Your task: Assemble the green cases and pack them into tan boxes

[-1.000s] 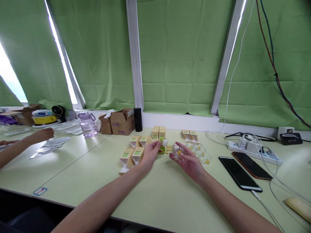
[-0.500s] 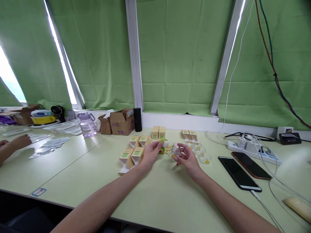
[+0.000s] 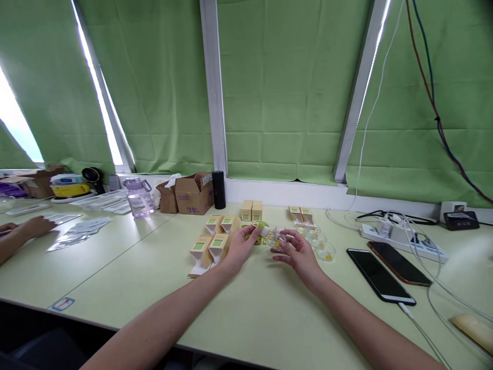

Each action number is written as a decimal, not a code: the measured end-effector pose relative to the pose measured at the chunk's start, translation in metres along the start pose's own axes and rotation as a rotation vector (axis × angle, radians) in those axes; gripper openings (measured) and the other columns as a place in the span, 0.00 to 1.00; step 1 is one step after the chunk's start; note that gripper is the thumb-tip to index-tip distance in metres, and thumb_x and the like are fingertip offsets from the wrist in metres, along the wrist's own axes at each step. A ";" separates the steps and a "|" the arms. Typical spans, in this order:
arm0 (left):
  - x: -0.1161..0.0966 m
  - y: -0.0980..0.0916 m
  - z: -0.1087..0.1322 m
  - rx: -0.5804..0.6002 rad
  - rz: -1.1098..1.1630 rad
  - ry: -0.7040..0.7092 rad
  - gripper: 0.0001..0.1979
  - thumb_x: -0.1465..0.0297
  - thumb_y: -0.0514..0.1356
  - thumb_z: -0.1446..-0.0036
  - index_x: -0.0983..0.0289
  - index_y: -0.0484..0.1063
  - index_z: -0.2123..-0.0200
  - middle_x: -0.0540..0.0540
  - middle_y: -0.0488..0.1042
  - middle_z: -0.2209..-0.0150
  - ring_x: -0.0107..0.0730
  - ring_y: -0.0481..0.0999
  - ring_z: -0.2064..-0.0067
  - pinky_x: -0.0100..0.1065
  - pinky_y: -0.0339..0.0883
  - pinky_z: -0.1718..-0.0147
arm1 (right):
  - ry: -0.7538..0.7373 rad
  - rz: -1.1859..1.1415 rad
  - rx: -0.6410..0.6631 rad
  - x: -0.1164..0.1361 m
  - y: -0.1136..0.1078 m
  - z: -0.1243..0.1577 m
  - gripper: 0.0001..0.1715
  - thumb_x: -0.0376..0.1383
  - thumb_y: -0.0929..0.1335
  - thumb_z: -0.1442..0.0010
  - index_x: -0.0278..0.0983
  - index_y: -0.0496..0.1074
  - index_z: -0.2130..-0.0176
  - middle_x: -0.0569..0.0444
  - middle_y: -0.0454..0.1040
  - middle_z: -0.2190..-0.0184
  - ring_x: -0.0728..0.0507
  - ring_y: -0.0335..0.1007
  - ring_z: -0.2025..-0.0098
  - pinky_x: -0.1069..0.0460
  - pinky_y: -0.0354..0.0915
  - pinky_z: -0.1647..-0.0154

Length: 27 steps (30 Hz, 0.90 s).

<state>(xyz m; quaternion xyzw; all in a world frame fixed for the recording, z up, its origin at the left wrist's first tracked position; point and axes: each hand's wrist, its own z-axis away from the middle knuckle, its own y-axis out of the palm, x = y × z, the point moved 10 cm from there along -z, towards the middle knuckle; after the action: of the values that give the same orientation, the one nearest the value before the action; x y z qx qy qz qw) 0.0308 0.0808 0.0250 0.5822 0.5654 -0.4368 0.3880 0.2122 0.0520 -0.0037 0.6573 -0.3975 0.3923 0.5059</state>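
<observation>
My left hand (image 3: 242, 247), its fingers pinched, holds a small green-and-white piece (image 3: 264, 228) whose exact kind I cannot make out. Facing it, my right hand (image 3: 297, 253) grips a clear plastic container (image 3: 275, 239) with yellow bits showing through. The two held things are close together; whether they touch is unclear. Several cream cartons with green windows (image 3: 198, 247) stand just left of my left hand. More clear round containers with yellow spots (image 3: 326, 253) lie to the right of my right hand. Small yellow pieces (image 3: 265, 240) sit partly hidden behind the hands.
Two phones (image 3: 379, 275) lie at right beside a white power strip (image 3: 404, 241) with loose cables. At the back are a cardboard box (image 3: 194, 194), a black cylinder (image 3: 218, 190) and a purple bottle (image 3: 139, 198). Another person's hand (image 3: 36, 226) is at far left near flat packets (image 3: 79, 232).
My right hand has turned the clear container and brought it slightly left, closer to the green-and-white piece. The other person's hand at far left has shifted right and lower.
</observation>
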 end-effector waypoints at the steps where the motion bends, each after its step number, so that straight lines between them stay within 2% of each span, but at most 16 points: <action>1: 0.001 -0.001 0.000 -0.004 -0.019 0.004 0.30 0.41 0.66 0.45 0.64 0.82 0.60 0.59 0.84 0.57 0.42 0.80 0.57 0.39 0.72 0.55 | 0.001 -0.033 0.006 0.000 0.000 0.000 0.34 0.49 0.82 0.51 0.42 0.73 0.50 0.53 0.75 0.53 0.38 0.85 0.60 0.45 0.79 0.59; 5: 0.001 -0.003 -0.001 -0.012 -0.101 0.028 0.32 0.39 0.64 0.45 0.65 0.81 0.59 0.58 0.84 0.58 0.42 0.81 0.57 0.39 0.72 0.54 | 0.020 -0.158 0.048 -0.002 0.001 -0.001 0.30 0.48 0.81 0.47 0.41 0.76 0.50 0.51 0.78 0.54 0.38 0.85 0.59 0.46 0.78 0.58; 12: -0.010 0.002 0.003 -0.010 -0.136 0.064 0.32 0.39 0.64 0.45 0.64 0.81 0.60 0.59 0.85 0.57 0.44 0.82 0.56 0.39 0.75 0.53 | 0.067 -0.282 0.122 -0.003 0.009 0.002 0.24 0.49 0.79 0.44 0.41 0.78 0.52 0.51 0.77 0.53 0.34 0.85 0.57 0.42 0.78 0.56; 19: -0.015 0.008 0.007 0.018 -0.148 0.074 0.29 0.43 0.65 0.43 0.65 0.82 0.58 0.60 0.85 0.57 0.44 0.82 0.56 0.40 0.76 0.54 | 0.062 -0.297 0.156 -0.002 0.014 0.004 0.24 0.50 0.77 0.42 0.42 0.76 0.52 0.51 0.77 0.51 0.34 0.84 0.56 0.41 0.76 0.55; 27: -0.015 0.013 0.008 0.053 -0.146 0.108 0.27 0.45 0.65 0.42 0.64 0.82 0.59 0.60 0.85 0.56 0.45 0.84 0.55 0.38 0.77 0.55 | 0.062 -0.277 0.156 -0.003 0.017 0.005 0.27 0.47 0.81 0.46 0.43 0.73 0.52 0.54 0.78 0.54 0.35 0.85 0.56 0.40 0.75 0.50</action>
<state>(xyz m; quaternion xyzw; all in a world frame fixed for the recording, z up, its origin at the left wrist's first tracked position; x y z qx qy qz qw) 0.0438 0.0676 0.0365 0.5722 0.6145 -0.4469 0.3085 0.1961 0.0442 -0.0020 0.7308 -0.2553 0.3687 0.5146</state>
